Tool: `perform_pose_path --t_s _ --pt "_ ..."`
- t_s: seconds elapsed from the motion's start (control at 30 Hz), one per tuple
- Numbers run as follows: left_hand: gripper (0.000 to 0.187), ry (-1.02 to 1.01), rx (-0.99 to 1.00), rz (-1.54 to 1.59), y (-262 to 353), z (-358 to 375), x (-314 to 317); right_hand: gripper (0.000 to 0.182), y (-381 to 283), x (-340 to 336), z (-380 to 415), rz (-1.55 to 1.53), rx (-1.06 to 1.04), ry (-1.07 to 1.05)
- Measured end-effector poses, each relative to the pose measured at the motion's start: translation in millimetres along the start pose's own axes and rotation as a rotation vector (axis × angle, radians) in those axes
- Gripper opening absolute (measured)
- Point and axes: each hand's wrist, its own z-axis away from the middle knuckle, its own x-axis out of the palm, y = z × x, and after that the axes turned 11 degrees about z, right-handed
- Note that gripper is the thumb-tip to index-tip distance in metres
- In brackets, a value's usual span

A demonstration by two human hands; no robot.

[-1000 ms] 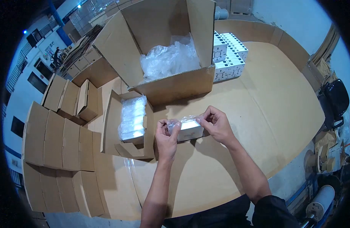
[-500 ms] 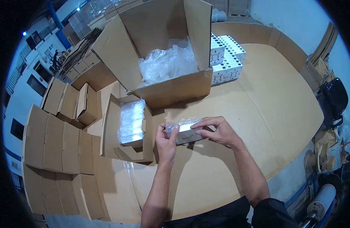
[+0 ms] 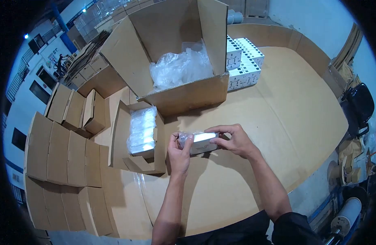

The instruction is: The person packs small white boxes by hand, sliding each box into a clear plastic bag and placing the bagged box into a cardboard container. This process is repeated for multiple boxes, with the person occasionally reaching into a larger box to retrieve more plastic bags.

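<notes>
A small white box (image 3: 203, 144), partly covered by clear plastic wrap, is held between both hands just above the cardboard-covered table. My left hand (image 3: 179, 154) grips its left end, thumb on the near side, where the plastic bunches up. My right hand (image 3: 232, 141) pinches the right end between thumb and fingers. Left of my hands stands an open carton (image 3: 158, 152) holding a row of several plastic-wrapped white boxes (image 3: 142, 130). Behind them, a large open carton (image 3: 188, 94) contains a heap of clear plastic bags (image 3: 179, 69).
White printed boxes (image 3: 244, 75) are stacked at the back, right of the large carton. Closed brown cartons (image 3: 59, 151) stand in rows along the left side. A cardboard rim (image 3: 292, 38) borders the table's far edge. A black chair (image 3: 358, 104) stands beyond the right side.
My right fingers have shifted slightly toward the box's right end, and more of its white top shows. The cartons have stayed in place.
</notes>
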Motion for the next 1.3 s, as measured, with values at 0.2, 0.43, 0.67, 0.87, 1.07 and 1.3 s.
perform_pose_path --t_s 0.2,0.43,0.67,0.87,1.07,1.3 --pt "0.05 0.086 0.483 -0.417 4.5 9.5 10.1 0.026 2.5 3.1 1.2 -0.015 0.038 -0.002" --pt "0.039 -0.199 0.927 -1.0 31.4 23.3 22.1 0.026 5.2 0.4 -1.6 0.046 -0.072 0.028" --pt "0.037 -0.296 0.682 -1.036 32.6 16.9 14.6 0.027 -3.2 -0.9 2.1 0.05 0.036 -0.016" --pt "0.037 -0.309 0.36 -0.739 39.8 3.4 0.8 0.026 -1.9 -0.4 0.8 0.026 0.049 -0.012" --pt "0.038 -0.234 0.119 -0.399 21.7 2.6 -9.8 0.027 -0.7 -2.3 2.4 0.114 0.094 -0.023" --pt "0.041 -0.215 0.054 -0.287 16.1 2.2 -7.8 0.038 -4.3 0.7 1.3 0.135 -0.019 0.06"
